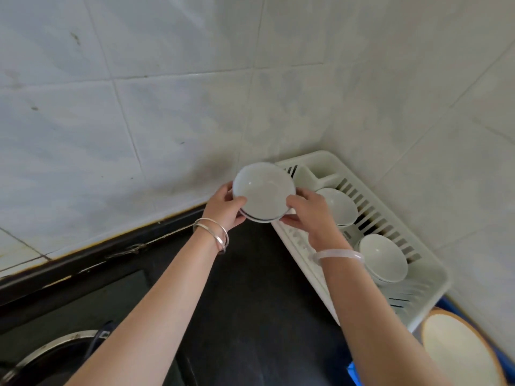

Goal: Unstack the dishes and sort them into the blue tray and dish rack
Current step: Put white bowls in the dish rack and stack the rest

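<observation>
A small stack of white dishes (263, 190) with a dark rim line is held up near the wall corner, above the far end of the white dish rack (429, 277). My left hand (224, 210) grips its left edge and my right hand (309, 215) grips its right edge. Two white bowls lie in the rack, one farther back (338, 206) and one nearer (383, 259). At the lower right, a cream plate with a brown rim (459, 349) lies on the blue tray (448, 303), of which only slivers show.
The dark countertop (250, 274) runs below my arms. A metal pot or basin rim (53, 349) sits at the lower left. White tiled walls (167, 107) meet in a corner just behind the rack.
</observation>
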Demonstrator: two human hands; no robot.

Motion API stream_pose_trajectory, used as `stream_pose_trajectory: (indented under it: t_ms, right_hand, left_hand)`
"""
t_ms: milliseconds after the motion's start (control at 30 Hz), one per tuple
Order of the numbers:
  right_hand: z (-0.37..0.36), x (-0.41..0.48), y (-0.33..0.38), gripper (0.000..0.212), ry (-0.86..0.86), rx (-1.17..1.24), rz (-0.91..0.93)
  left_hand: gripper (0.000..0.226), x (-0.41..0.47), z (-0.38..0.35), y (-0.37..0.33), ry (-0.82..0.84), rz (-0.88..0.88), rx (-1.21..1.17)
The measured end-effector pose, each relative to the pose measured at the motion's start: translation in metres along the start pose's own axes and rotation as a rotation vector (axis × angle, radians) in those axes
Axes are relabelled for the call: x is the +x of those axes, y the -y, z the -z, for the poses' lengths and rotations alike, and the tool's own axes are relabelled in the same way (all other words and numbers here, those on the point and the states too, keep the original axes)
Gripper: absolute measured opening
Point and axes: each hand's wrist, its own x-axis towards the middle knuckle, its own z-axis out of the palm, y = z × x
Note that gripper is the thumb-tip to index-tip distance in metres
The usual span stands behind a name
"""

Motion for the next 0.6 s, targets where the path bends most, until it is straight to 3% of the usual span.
stream_pose_trajectory:
  t_ms: [133,300,467,600]
  right_hand:
    - [0.053,-0.006,0.007,0.038,-0.081,0.026,0.014]
    - [0.107,-0.008,-0.017,0.017,-0.185,0.113,-0.052]
    - [0.135,-0.003,-0.054,0.027,-0.254,0.195,-0.188]
    - [0.136,0.003,-0.080,0.020,-0.266,0.185,-0.246]
  left_hand:
    - [0.042,0.000,-0.053,-0.008,0.135,0.035,0.103]
    - [0.039,0.008,-0.109,0.008,0.241,0.093,0.302]
    - [0.040,0.025,-0.143,0.030,0.353,0.118,0.613]
    - [0.044,0.042,-0.156,0.043,0.447,0.183,0.832]
